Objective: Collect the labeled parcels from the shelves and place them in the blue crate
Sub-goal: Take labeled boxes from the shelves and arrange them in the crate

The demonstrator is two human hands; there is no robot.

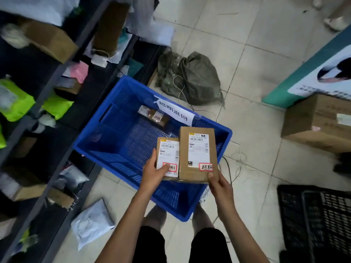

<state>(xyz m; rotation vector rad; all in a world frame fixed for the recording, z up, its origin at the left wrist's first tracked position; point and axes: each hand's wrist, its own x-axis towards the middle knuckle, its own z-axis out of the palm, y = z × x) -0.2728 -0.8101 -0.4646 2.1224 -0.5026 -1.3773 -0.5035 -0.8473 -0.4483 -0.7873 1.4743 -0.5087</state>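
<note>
A blue crate (114,118) stands on the tiled floor beside the shelves, with a white paper sign taped to its far rim. One small brown labeled parcel (152,115) lies inside it near the far wall. Above the crate's near right corner, my left hand (153,172) grips a small box (168,152) with a white shipping label and a red-bordered sticker. My right hand (220,185) holds a larger cardboard box (197,154) by its near corner; it bears the same kind of label and sticker. The two boxes touch side by side.
Dark metal shelves (47,88) on the left hold cardboard boxes and green, pink and grey mailer bags. A white mailer (91,224) lies on the floor by the shelves. A grey-green sack (191,78) sits beyond the crate, a cardboard box (319,122) at right, a black crate (315,219) at lower right.
</note>
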